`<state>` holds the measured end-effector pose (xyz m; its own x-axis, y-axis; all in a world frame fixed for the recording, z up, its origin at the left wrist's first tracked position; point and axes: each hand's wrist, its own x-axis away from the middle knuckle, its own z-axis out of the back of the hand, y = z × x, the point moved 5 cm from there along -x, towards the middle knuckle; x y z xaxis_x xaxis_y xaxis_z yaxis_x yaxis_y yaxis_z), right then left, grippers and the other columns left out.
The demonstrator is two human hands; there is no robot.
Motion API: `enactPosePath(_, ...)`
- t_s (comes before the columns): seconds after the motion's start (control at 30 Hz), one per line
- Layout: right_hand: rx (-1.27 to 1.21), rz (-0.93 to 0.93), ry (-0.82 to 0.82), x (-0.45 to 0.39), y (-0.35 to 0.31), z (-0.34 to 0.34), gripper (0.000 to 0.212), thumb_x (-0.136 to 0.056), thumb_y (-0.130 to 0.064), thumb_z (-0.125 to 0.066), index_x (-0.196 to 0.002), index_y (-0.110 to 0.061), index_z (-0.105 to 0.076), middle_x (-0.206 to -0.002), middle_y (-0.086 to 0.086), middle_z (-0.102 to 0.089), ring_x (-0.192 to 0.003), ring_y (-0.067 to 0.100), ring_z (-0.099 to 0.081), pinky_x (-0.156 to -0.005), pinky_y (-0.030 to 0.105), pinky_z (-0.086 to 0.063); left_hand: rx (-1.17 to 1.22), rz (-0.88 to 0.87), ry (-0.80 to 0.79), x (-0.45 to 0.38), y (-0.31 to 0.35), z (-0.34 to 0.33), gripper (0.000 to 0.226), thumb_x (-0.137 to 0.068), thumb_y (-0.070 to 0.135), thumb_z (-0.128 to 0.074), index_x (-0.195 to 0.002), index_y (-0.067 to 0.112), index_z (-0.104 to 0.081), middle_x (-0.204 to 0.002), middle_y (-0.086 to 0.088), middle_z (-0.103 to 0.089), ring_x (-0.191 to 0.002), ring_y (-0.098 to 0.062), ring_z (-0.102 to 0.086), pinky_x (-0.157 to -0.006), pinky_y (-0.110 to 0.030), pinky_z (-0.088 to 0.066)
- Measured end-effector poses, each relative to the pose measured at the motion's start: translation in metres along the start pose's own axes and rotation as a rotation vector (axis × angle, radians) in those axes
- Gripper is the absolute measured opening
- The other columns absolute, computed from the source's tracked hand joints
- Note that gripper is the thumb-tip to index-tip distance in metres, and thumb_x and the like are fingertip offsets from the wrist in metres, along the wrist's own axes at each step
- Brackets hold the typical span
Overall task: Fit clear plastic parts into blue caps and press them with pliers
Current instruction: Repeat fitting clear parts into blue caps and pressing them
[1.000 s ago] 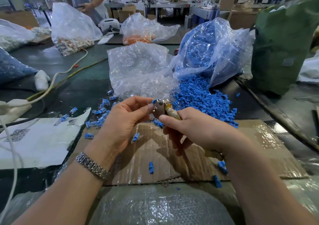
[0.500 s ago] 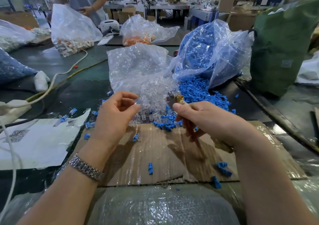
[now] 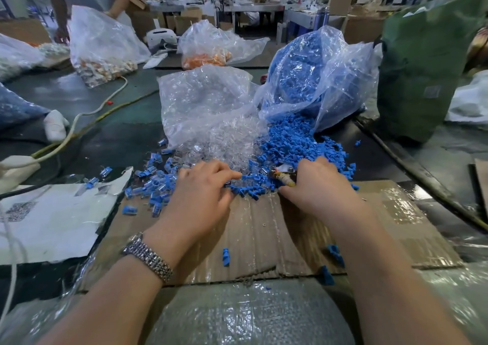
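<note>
Since a second ago both hands have dropped from chest height, where they met around the pliers, down to the piles on the surface. The left hand (image 3: pixel 203 199) now lies palm down with its fingers stretched forward, its grip wide and holding nothing, fingertips touching the near fringe of the blue caps (image 3: pixel 298 143) where they meet the clear plastic parts (image 3: pixel 219 143). The right hand (image 3: pixel 319 186) curls its grip around the pliers (image 3: pixel 284 176), whose metal head and yellowish handle poke out toward the left hand, resting among the caps. Just beyond the two grips the clear parts spill from a clear bag (image 3: pixel 206 98) and the caps from a second bag (image 3: pixel 317 80), touching side by side. Left of the left grip lie assembled blue-and-clear pieces (image 3: pixel 155 183), scattered up to the torn edge of a white sheet (image 3: pixel 52 220), which bears a printed code too blurred to read. Below both wrists the cardboard sheet (image 3: pixel 264 239) lies mostly bare, with a few stray caps near its ragged near edge. A green sack (image 3: pixel 427 64) stands well to the right of the right grip, its label unreadable.
</note>
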<state>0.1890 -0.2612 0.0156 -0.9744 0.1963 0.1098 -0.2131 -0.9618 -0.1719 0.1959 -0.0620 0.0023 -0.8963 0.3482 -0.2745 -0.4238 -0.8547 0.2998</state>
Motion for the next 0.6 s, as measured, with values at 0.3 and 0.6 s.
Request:
enactPosePath(0.3,-0.071,0.306,0.09,0.008,-0.028,0.014,0.019,-0.093,-0.033,-0.069,-0.11,-0.03,-0.061,-0.112,-0.002,-0.051,-0.119,0.025,-0.047,-0.1,0.049,-0.042,0.042,-0.072,0.019,0.003,0.007,0.001,0.017,-0.094,0.03,-0.066,-0.11,0.035,-0.067,-0.097,0.017,-0.058,-0.095,-0.005,-0.056,-0.098,-0.038,-0.04)
enactPosePath(0.6,-0.021,0.459,0.084,0.006,-0.045,-0.005,0.011,-0.096,-0.028,-0.065,-0.106,-0.028,-0.069,-0.098,-0.004,-0.051,-0.109,0.023,-0.053,-0.084,0.036,-0.039,0.141,-0.03,-0.044,0.004,0.006,-0.001,0.013,-0.09,0.017,-0.07,-0.1,0.026,-0.071,-0.095,0.012,-0.063,-0.089,-0.006,-0.06,-0.085,-0.034,-0.055)
